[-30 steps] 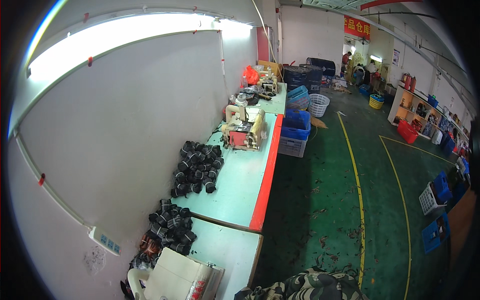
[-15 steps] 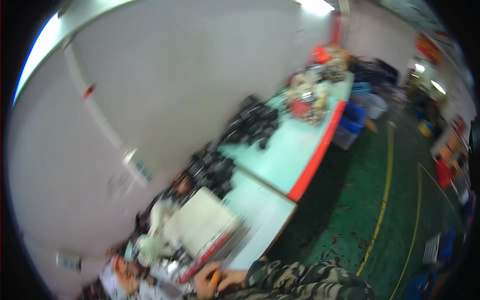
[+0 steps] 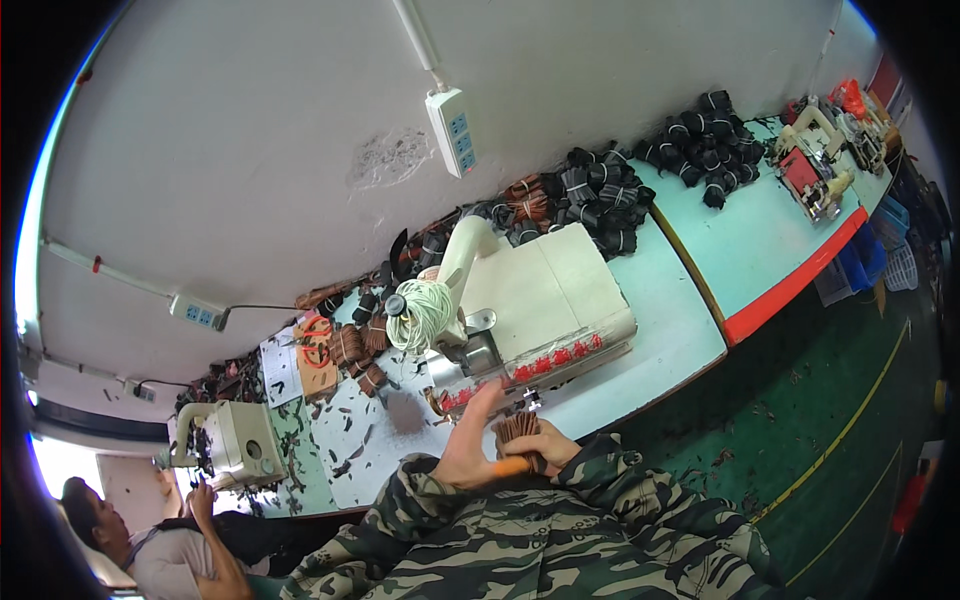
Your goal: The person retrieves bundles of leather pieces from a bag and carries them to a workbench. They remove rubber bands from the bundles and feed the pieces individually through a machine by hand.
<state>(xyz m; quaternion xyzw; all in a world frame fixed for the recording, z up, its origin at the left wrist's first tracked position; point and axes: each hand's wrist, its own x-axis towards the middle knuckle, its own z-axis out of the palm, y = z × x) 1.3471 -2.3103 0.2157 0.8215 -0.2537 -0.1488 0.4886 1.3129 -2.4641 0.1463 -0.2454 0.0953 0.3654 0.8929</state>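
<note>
A bundle of thin brown strips (image 3: 515,427) is held in front of my chest. My right hand (image 3: 556,446) is closed round its right side. My left hand (image 3: 466,447) lies against the left side, one digit stretched up and away from the strips, the others partly hidden. Between the hands, just under the bundle, is an orange piece (image 3: 513,466); whether it is a finger cover or a handle I cannot tell. Straight beyond my hands stands a cream sewing machine (image 3: 545,285), a coil of pale cord (image 3: 421,316) hanging on its arm.
Black bundles (image 3: 605,195) and brown bundles (image 3: 348,345) are heaped along the wall. Scraps litter the white table (image 3: 350,440). At left a person (image 3: 180,560) works by another cream machine (image 3: 243,445). A power strip (image 3: 451,132) hangs above. Green floor (image 3: 740,420) lies to the right.
The view has swung left and steadied, so the machine, the person at left and both my hands now show. My hands sit higher in view, and the brown bundle is now visible.
</note>
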